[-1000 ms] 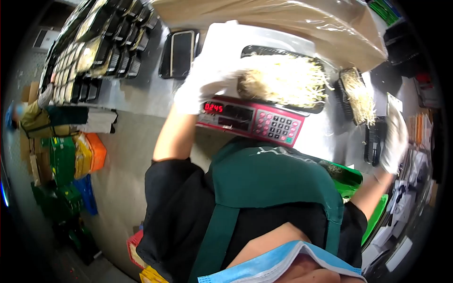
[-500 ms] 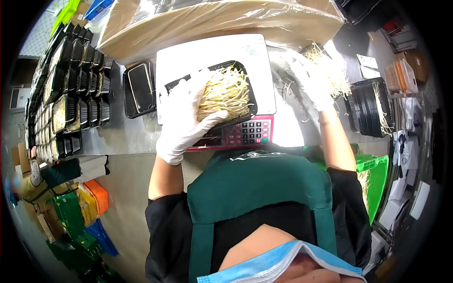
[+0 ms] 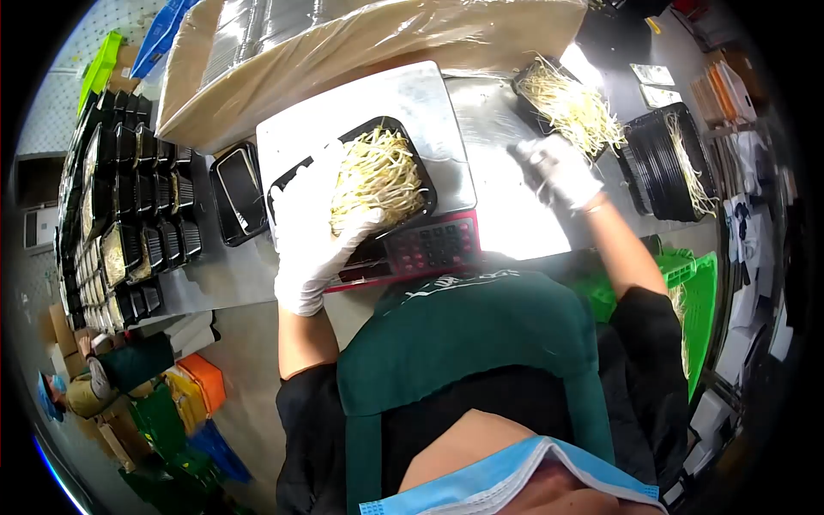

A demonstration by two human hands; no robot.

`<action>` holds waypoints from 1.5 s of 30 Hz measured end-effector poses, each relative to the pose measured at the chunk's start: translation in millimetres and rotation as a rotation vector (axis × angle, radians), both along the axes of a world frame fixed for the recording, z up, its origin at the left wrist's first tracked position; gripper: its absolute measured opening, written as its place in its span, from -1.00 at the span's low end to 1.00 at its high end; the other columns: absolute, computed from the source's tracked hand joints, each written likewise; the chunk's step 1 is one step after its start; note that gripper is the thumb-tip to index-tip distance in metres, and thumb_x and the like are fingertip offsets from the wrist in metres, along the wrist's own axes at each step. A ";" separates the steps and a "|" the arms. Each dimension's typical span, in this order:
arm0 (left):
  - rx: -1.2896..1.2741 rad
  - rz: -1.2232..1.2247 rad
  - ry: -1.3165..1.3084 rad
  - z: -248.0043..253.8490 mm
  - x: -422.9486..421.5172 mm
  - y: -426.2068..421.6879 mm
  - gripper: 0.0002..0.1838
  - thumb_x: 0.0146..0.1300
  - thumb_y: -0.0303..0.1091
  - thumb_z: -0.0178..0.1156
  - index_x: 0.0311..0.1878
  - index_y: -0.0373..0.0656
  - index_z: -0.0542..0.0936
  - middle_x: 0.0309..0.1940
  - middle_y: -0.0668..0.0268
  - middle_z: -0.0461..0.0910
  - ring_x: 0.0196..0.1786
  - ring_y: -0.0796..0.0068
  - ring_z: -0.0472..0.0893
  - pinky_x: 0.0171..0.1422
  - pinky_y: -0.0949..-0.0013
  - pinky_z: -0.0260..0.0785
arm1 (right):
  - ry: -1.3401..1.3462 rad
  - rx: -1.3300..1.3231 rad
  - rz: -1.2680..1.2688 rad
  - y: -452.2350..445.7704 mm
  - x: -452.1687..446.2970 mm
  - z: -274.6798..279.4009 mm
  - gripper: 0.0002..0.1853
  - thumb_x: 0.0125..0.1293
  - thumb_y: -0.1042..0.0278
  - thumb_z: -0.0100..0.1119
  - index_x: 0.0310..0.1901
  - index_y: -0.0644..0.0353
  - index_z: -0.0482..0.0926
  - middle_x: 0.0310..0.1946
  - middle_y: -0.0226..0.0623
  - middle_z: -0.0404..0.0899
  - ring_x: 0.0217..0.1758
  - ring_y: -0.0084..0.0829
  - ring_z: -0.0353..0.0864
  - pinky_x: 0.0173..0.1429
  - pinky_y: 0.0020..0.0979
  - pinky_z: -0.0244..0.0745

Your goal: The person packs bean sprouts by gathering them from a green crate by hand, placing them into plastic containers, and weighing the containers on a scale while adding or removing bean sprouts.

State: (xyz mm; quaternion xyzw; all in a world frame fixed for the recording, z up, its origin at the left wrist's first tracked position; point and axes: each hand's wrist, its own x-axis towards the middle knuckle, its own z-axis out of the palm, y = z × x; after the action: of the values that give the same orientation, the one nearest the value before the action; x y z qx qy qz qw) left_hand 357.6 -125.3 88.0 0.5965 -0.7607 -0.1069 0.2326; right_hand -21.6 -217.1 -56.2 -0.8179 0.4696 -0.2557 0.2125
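Note:
My left hand, in a white glove, is wrapped round the left part of a heap of bean sprouts, with the thumb along its near side. Those sprouts lie in a black plastic tray on the metal plate of a scale. Over the bench, my gloved right hand is just short of a second heap of sprouts in a dark tray. Its fingers are blurred, and I cannot make out whether they hold anything. The red scale keypad faces me.
Filled black trays are stacked at the left. A black tray with a phone-like object lies beside the scale. Nested black trays stand right, a plastic-lined box behind, a green crate below. Another person is at lower left.
My right hand has drawn back toward me from the second heap of sprouts. My left hand stays at the tray on the scale. The whole view has shifted and tilted slightly.

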 end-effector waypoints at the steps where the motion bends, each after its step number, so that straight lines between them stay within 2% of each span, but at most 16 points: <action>1: 0.016 0.007 -0.014 1.0 0.4 0.2 -0.14 -0.03 0.11 0.38 0.30 -0.18 0.41 0.21 0.14 0.49 0.26 0.11 0.41 0.40 0.01 0.03 | -0.137 -0.035 -0.128 4.5 -10.4 32.6 -0.80 0.33 0.24 0.13 -0.11 0.05 0.67 -0.29 -0.27 0.60 -0.33 -0.39 0.59 -0.23 -0.37 0.52; 3: -0.019 0.007 -0.049 1.9 1.0 2.8 -0.15 -0.06 0.07 0.42 0.27 -0.21 0.43 0.16 0.12 0.52 0.22 0.11 0.45 0.40 0.07 0.07 | -0.450 0.188 -0.536 22.8 -35.6 130.4 -0.84 0.32 0.39 0.17 -0.10 0.06 0.64 -0.22 -0.43 0.59 -0.36 -0.58 0.57 -0.51 -0.57 0.54; 5: 0.030 -0.002 0.069 0.1 8.0 5.5 -0.18 -0.06 0.01 0.42 0.25 -0.23 0.44 0.14 0.09 0.52 0.19 0.10 0.46 0.35 0.10 0.16 | -0.444 -0.318 -0.656 23.3 -94.3 162.5 -0.80 0.32 0.40 0.19 -0.04 0.01 0.64 -0.14 -0.45 0.64 -0.39 -0.69 0.53 -0.47 -0.64 0.46; 8: -0.005 0.036 0.087 2.6 15.2 18.8 -0.23 -0.06 -0.08 0.44 0.22 -0.27 0.46 0.09 0.07 0.55 0.14 0.12 0.51 0.29 0.15 0.28 | -0.381 -0.190 -0.865 13.4 -208.1 155.7 -0.79 0.39 0.31 0.12 0.01 -0.02 0.65 0.10 -0.40 0.58 -0.03 -0.61 0.59 -0.11 -0.61 0.54; 10: -0.069 0.011 0.030 -7.2 27.5 17.6 -0.19 -0.09 -0.04 0.46 0.24 -0.23 0.46 0.11 0.12 0.55 0.13 0.12 0.51 0.32 0.14 0.21 | 0.951 -0.078 -0.689 15.4 -217.1 155.4 -0.66 0.39 0.26 0.06 0.17 0.03 0.55 0.20 -0.13 0.49 0.26 -0.18 0.47 0.34 -0.34 0.34; 12: -0.046 0.032 -0.005 -6.7 26.1 17.1 -0.20 -0.08 -0.04 0.44 0.23 -0.24 0.46 0.12 0.11 0.55 0.12 0.12 0.52 0.30 0.13 0.21 | 0.652 -0.465 -0.451 12.2 -144.2 161.5 -0.68 0.25 0.36 0.18 0.06 0.11 0.59 0.09 -0.08 0.55 0.15 -0.12 0.53 0.28 -0.24 0.38; 15: -0.113 -0.042 0.002 -12.5 27.4 10.0 -0.19 -0.07 0.02 0.42 0.23 -0.24 0.46 0.11 0.08 0.55 0.12 0.12 0.51 0.28 0.10 0.22 | 0.057 -0.088 -0.150 37.2 27.6 149.8 -0.71 0.29 0.32 0.11 0.01 0.13 0.60 -0.05 -0.11 0.61 0.08 -0.12 0.55 0.23 -0.24 0.39; 19: -0.255 -0.023 -0.201 -5.5 -11.3 -6.8 -0.32 0.01 0.06 0.41 0.10 -0.24 0.55 -0.10 0.06 0.61 -0.04 0.11 0.57 0.08 0.14 0.38 | 0.121 -0.331 0.098 18.7 121.7 80.7 -0.78 0.29 0.22 0.11 -0.13 0.12 0.60 -0.30 -0.15 0.57 -0.19 -0.11 0.56 -0.09 -0.19 0.49; 21: -0.183 -0.151 0.131 -2.7 -18.4 -11.2 -0.38 0.02 0.04 0.41 0.02 -0.25 0.58 -0.16 0.08 0.62 -0.14 0.11 0.58 0.02 0.16 0.42 | 0.157 -0.478 0.051 7.0 110.2 58.8 -0.84 0.26 0.22 0.10 -0.28 0.11 0.56 -0.39 -0.22 0.54 -0.28 -0.16 0.57 -0.25 -0.21 0.50; 26: -0.144 -0.066 0.284 11.0 -0.1 14.0 -0.31 0.05 0.00 0.43 0.11 -0.31 0.47 -0.11 0.07 0.61 -0.09 0.20 0.62 0.02 0.23 0.49 | 0.854 0.196 0.060 18.3 29.8 91.2 -0.59 0.23 0.18 0.24 0.04 0.24 0.57 -0.18 -0.04 0.61 -0.07 -0.12 0.60 0.08 -0.24 0.48; 30: -0.373 -0.115 0.058 -8.8 -5.4 2.0 -0.35 0.02 -0.07 0.44 0.08 -0.30 0.48 -0.18 0.10 0.59 -0.16 0.15 0.61 -0.01 0.14 0.47 | -0.363 0.129 0.056 33.4 126.2 160.1 -0.53 0.23 0.24 0.21 0.14 0.25 0.51 0.05 -0.06 0.54 0.12 -0.15 0.52 0.25 -0.28 0.38; 31: -0.027 -0.088 0.097 -22.6 -6.1 -2.5 -0.48 0.00 -0.13 0.42 -0.04 -0.27 0.56 -0.19 0.10 0.57 -0.13 0.10 0.57 -0.01 0.12 0.44 | -0.262 0.095 0.132 31.5 145.6 170.3 -0.47 0.26 0.19 0.19 0.21 0.29 0.42 0.15 -0.02 0.47 0.21 -0.16 0.47 0.32 -0.26 0.31; 34: 0.065 -0.200 0.156 1.9 -16.8 -17.8 -0.54 -0.05 -0.22 0.44 -0.10 -0.25 0.58 -0.19 0.06 0.59 -0.16 0.10 0.60 0.01 0.18 0.45 | 0.104 0.003 0.429 25.2 181.7 160.2 -0.35 0.29 0.11 0.17 0.31 0.32 0.28 0.30 0.04 0.31 0.37 -0.11 0.31 0.42 -0.22 0.19; 35: -0.157 -0.189 0.208 0.4 -17.7 -20.5 -0.69 -0.02 -0.27 0.38 -0.19 -0.18 0.63 -0.22 0.09 0.60 -0.17 0.08 0.60 -0.01 0.20 0.45 | -0.120 -0.107 0.520 23.5 188.7 154.0 -0.33 0.25 0.08 0.18 0.30 0.30 0.30 0.28 0.08 0.33 0.37 -0.05 0.30 0.42 -0.21 0.19; 41: -0.093 -0.110 -0.030 -10.9 -10.7 -24.7 -0.16 -0.08 0.16 0.31 0.23 -0.20 0.44 0.28 0.07 0.33 0.25 0.08 0.35 0.31 -0.31 -0.01 | 0.140 -0.301 0.200 -21.7 191.7 197.9 -0.61 0.28 0.04 0.14 0.02 0.09 0.61 -0.16 -0.17 0.66 -0.05 -0.15 0.63 0.08 -0.27 0.49; 45: -0.065 -0.167 -0.125 -3.3 -9.3 -33.0 -0.07 -0.12 0.14 0.39 0.29 -0.23 0.37 0.20 0.05 0.38 0.21 -0.03 0.37 0.32 -0.14 0.06 | 0.298 -0.524 -0.145 -184.4 197.9 194.4 -0.80 0.29 0.21 -0.02 -0.24 0.04 0.59 -0.38 -0.21 0.65 -0.24 -0.10 0.65 -0.10 -0.15 0.55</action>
State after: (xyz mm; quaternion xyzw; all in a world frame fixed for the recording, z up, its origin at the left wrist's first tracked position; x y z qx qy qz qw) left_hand 348.4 -158.3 84.8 0.5288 -0.8238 -0.0635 0.1943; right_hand 176.2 -401.5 138.3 -0.8378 0.4707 -0.2597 -0.0954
